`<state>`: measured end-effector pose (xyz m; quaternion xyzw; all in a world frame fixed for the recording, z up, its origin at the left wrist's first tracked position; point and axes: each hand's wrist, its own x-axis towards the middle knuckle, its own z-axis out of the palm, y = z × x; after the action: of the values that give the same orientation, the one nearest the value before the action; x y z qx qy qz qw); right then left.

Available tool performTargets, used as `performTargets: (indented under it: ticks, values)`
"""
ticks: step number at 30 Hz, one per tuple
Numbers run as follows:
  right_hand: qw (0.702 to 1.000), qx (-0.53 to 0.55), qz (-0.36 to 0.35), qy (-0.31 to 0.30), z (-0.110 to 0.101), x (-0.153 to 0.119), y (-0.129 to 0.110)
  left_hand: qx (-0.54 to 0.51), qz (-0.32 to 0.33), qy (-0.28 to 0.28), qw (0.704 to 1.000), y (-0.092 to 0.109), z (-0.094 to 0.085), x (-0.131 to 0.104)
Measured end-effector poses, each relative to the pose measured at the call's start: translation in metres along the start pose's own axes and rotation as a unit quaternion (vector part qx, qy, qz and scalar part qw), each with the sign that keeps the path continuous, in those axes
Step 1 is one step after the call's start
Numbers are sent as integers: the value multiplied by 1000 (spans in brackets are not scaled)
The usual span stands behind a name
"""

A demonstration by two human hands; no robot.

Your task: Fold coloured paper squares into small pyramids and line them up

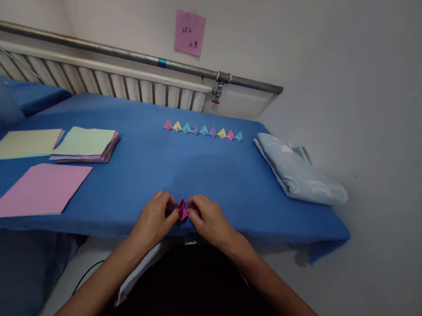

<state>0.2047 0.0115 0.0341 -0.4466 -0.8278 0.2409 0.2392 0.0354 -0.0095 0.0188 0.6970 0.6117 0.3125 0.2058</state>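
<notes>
Between my two hands, near the front edge of the blue-covered table (137, 171), is a small magenta folded paper piece (182, 210) with a pointed top. My left hand (157, 217) pinches its left side between thumb and fingers. On the opposite side, my right hand (208, 219) grips it the same way. Farther back lies a row of several small folded paper pieces (204, 130) in pink, yellow, teal and purple. They have similar pointed shapes.
At left lie a stack of coloured paper (86, 142), yellow sheets (24, 144) and pink sheets (40, 191). A folded pale-blue blanket (301, 172) rests at right. Behind the table are a white radiator (129, 86) and a metal pipe (113, 51). A pink note (189, 33) hangs on the wall.
</notes>
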Motion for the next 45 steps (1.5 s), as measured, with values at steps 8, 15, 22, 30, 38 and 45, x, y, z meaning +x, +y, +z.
performTargets:
  ticks: [8,15,22,30,38,45]
  values:
    - [994,-98,40,-28,5,13,-3,124,-15,-100,987,9,-7,15]
    - [984,-166,52,-44,7,16,-3,168,-16,-129,977,16,-8,21]
    - [982,-171,68,-39,9,18,-3,190,-27,-121,974,18,-7,22]
    - [986,-144,82,-22,13,19,-1,174,-24,-113,978,16,-3,21]
    - [996,-7,76,39,6,7,7,87,-5,-79,993,1,-5,15]
    - [998,43,16,51,5,-8,10,-22,44,-4,999,-8,-2,-5]
